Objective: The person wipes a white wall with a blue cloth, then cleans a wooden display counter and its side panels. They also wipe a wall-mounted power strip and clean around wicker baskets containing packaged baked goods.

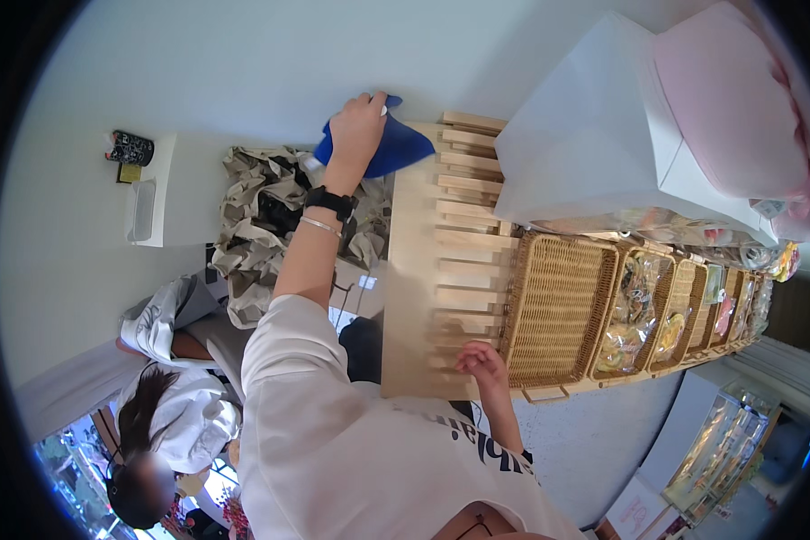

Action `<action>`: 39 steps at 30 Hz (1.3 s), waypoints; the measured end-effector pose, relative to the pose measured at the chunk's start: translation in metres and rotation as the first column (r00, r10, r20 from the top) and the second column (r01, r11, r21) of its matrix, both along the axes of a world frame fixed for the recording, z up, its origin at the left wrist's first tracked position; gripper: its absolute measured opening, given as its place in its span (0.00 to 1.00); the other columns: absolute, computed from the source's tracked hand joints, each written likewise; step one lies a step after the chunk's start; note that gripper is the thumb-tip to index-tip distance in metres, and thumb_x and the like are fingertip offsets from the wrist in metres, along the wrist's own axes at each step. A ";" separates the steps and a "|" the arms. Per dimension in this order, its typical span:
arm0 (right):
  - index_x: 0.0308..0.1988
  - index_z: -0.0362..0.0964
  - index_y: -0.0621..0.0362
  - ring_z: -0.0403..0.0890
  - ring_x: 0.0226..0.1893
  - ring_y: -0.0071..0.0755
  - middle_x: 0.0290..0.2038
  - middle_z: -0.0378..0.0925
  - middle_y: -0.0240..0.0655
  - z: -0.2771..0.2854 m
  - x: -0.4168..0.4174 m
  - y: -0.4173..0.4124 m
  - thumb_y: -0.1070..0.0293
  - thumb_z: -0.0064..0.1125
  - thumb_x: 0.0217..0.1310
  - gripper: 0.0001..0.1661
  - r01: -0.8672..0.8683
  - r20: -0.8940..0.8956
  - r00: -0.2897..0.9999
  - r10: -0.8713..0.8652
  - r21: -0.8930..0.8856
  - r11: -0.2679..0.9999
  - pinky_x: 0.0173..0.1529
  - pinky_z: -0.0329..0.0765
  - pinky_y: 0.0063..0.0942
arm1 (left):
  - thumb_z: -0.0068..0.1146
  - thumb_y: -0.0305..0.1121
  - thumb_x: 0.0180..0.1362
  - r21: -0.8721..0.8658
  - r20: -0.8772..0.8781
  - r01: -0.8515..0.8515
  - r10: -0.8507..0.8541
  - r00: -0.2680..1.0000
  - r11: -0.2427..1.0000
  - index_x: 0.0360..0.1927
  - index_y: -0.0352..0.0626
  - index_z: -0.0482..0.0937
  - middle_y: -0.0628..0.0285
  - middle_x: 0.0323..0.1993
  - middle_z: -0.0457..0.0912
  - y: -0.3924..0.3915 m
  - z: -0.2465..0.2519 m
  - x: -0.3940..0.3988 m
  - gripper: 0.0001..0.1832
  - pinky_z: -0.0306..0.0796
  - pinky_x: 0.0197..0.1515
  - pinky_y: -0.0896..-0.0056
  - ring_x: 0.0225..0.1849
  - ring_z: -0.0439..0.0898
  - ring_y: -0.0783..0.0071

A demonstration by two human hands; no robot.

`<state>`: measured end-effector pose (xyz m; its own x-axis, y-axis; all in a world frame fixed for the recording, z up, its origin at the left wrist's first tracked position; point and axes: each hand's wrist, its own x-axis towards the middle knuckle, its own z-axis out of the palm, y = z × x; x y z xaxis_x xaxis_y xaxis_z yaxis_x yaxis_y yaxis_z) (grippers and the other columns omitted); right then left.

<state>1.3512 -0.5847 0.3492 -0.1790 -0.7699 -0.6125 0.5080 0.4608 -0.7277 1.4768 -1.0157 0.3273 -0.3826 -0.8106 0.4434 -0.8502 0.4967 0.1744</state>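
My left hand, with a ring and a black wristband, grips a blue cloth. The cloth hangs over the far end of a light wooden board, close to the pale wall. Beside the board runs a slatted wooden rack. My right hand is near the rack's near end, fingers loosely bent with nothing in them. Next to it is a wicker basket with no goods in it. Whether the right fingertips touch the wood, I cannot tell.
Crumpled beige paper or fabric bags lie left of the board. More wicker baskets hold wrapped goods. A white box and pink cushion-like item stand right. A small wall shelf and a person are left.
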 end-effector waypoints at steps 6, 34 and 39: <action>0.51 0.69 0.59 0.76 0.39 0.28 0.40 0.76 0.32 -0.006 -0.002 0.014 0.74 0.50 0.64 0.15 0.080 0.072 0.994 -0.081 0.007 0.997 0.47 0.71 0.28 | 0.63 0.31 0.47 0.074 -0.146 0.128 -0.116 0.982 0.989 0.43 0.50 0.83 0.62 0.29 0.76 0.010 -0.052 -0.027 0.16 0.75 0.33 0.63 0.34 0.80 0.61; 0.50 0.69 0.59 0.75 0.38 0.27 0.41 0.76 0.32 -0.005 0.050 0.035 0.70 0.51 0.62 0.16 -0.011 -0.033 0.999 0.009 -0.042 0.999 0.47 0.69 0.26 | 0.60 0.36 0.51 0.336 -0.129 0.496 -0.483 0.866 0.801 0.48 0.60 0.83 0.62 0.32 0.73 0.100 -0.080 -0.002 0.18 0.73 0.33 0.61 0.35 0.79 0.62; 0.50 0.69 0.63 0.74 0.38 0.26 0.39 0.75 0.33 -0.003 0.075 0.041 0.69 0.52 0.61 0.17 -0.001 -0.039 0.999 -0.001 -0.052 0.999 0.46 0.69 0.26 | 0.61 0.37 0.52 0.342 -0.127 0.513 -0.502 0.856 0.788 0.51 0.60 0.82 0.61 0.33 0.75 0.136 -0.081 0.021 0.20 0.75 0.34 0.62 0.34 0.80 0.63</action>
<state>1.4259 -0.5441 0.3458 -0.2024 -0.8002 -0.5645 0.4788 0.4220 -0.7699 1.4975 -0.8801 0.2467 -0.7748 -0.6049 0.1839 -0.4854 0.7555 0.4399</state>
